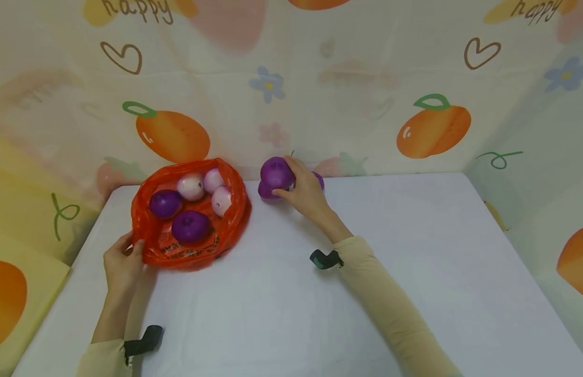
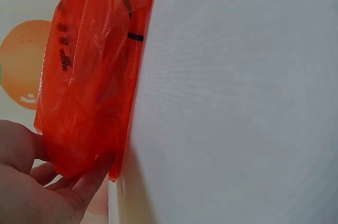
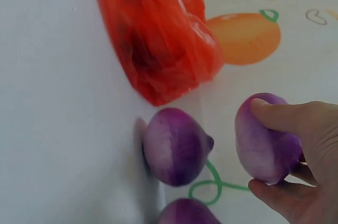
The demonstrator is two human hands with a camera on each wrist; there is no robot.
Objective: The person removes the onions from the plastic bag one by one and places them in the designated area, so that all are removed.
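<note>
L hand: left hand (image 1: 122, 262) at near-left side of bag; thumb + fingers curled, pinching the plastic, small gap w/ only film btwn.
R hand: right hand (image 1: 306, 195) past table middle, toward the back; thumb one side, fingers other, spread approx. onion-wide, gripping one.
Held onion: purple onion (image 1: 276, 173), in R fingers, raised off table per R wrist cam; paler patch on one side.
Bag: red plastic bag (image 1: 239, 230), on table, left-back, mouth up + spread wide, dark printing on it.
In bag: 2 dark purple onions (image 1: 190, 226) left/near side; 3 pale onions (image 1: 221, 201) back + right side, pinkish-white.
Loose onions: one table onion (image 1: 265, 192) just right of bag, partly hidden by held one in head view; second table onion (image 1: 319, 179) mostly behind R hand.
Table: white tabletop (image 1: 291, 314), back edge by wall.
Backdrop: printed cloth (image 1: 320, 104), oranges, hearts, flowers, "happy" text.
Arms: beige sleeves (image 1: 385, 298), dark wrist mount (image 1: 325, 259) on R, similar on L.
</note>
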